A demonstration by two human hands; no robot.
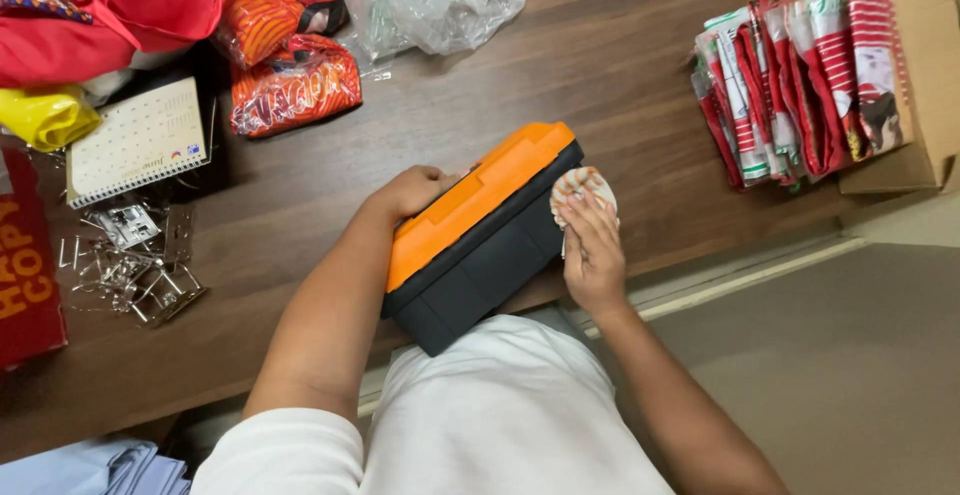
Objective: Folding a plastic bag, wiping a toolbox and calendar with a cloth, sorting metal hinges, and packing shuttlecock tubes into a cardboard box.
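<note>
A black box with an orange lid point(478, 235) stands tilted at the near edge of the wooden table point(600, 65), leaning toward my body. My left hand point(412, 192) grips its far left side, fingers over the orange lid. Against the box's right end my right hand point(592, 245) presses a small round piece with white and orange stripes point(580, 184). The fingers lie flat over that round piece, so part of it is hidden.
A row of red, white and green striped packets point(800, 75) lies at the right beside a cardboard box point(920, 75). At the left are metal clips point(130, 265), a spiral calendar pad point(140, 140), orange patterned bags point(295, 85), red cloth point(130, 0) and clear plastic point(435, 0).
</note>
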